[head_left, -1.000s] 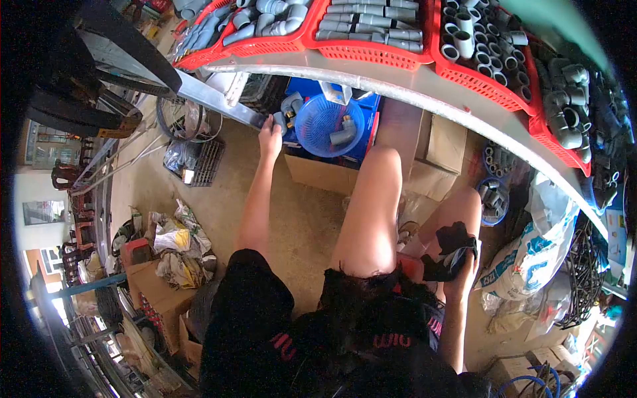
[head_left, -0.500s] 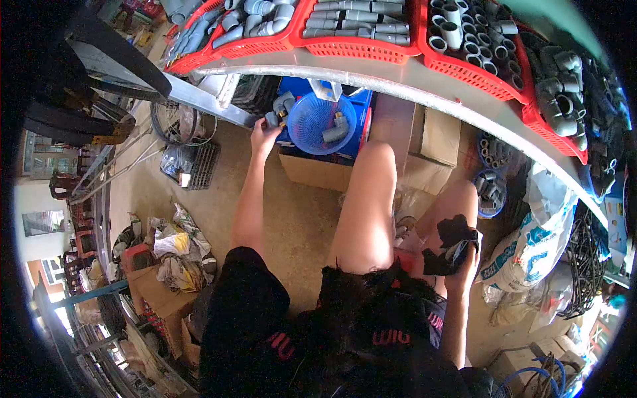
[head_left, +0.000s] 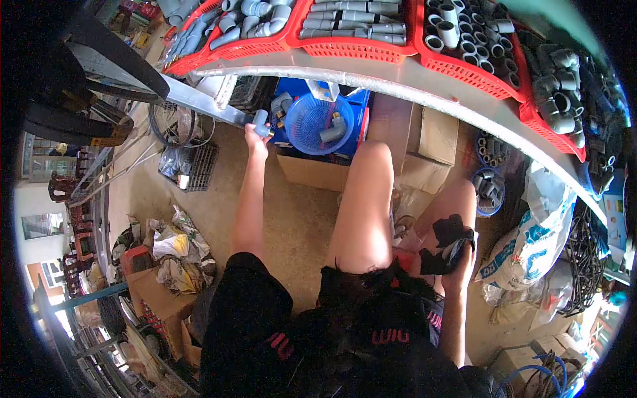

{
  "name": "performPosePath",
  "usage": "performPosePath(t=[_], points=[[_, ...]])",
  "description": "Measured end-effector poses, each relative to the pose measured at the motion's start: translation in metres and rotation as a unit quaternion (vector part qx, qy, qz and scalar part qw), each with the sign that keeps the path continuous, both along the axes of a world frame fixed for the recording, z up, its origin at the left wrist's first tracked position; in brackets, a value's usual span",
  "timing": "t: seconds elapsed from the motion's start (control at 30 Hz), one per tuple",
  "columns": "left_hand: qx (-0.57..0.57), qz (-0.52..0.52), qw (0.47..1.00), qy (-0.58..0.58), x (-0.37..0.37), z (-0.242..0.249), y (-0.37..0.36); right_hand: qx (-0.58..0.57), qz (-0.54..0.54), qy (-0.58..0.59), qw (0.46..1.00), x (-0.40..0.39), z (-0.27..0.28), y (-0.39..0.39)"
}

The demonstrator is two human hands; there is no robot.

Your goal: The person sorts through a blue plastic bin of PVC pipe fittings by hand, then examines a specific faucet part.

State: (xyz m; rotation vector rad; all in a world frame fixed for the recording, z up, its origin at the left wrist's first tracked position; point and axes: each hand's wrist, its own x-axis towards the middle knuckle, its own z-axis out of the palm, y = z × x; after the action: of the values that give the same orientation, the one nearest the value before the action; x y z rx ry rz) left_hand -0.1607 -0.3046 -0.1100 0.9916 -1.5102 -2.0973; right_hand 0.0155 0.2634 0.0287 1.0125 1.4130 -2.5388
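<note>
My left hand [head_left: 256, 142] is closed round a grey plastic pipe fitting [head_left: 261, 121] with a brass-coloured end, just left of a blue basket [head_left: 296, 131]. One grey fitting [head_left: 333, 131] with a brass insert lies inside that basket. More grey fittings [head_left: 281, 105] sit between the basket and my left hand. Over my right thigh, my right hand [head_left: 462, 270] grips a black cloth [head_left: 439, 260], which partly covers the fingers.
Red baskets [head_left: 355, 50] of grey pipe fittings line the shelf above. Cardboard boxes [head_left: 428, 142] stand under it, right of my knee. A white sack [head_left: 527, 245] and small blue baskets [head_left: 489, 191] of fittings are to the right. A black crate [head_left: 199, 166] sits at left.
My left hand has drawn back slightly left from beside the blue basket, lifting the grey fitting into clear sight. My right hand and the cloth have hardly moved.
</note>
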Motion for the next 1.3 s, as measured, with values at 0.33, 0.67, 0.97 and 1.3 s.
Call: performPosePath(t=[0.33,0.67,0.97,1.3], points=[[-0.346,0.033,0.926,-0.144,0.000,-0.003,0.019,0.184,0.071,-0.007,0.980,0.017,-0.038,0.010],[-0.377,0.100,0.904,-0.176,0.001,-0.004,0.017,0.045,0.032,-0.032,0.998,0.001,0.013,-0.017],[-0.699,-0.294,0.652,-0.031,-0.002,0.106,0.197,0.114,0.069,-0.077,0.988,-0.002,0.044,-0.023],[-0.081,-0.114,0.987,0.073,0.039,0.112,0.232,0.216,0.104,0.213,0.947,0.004,0.040,-0.021]])
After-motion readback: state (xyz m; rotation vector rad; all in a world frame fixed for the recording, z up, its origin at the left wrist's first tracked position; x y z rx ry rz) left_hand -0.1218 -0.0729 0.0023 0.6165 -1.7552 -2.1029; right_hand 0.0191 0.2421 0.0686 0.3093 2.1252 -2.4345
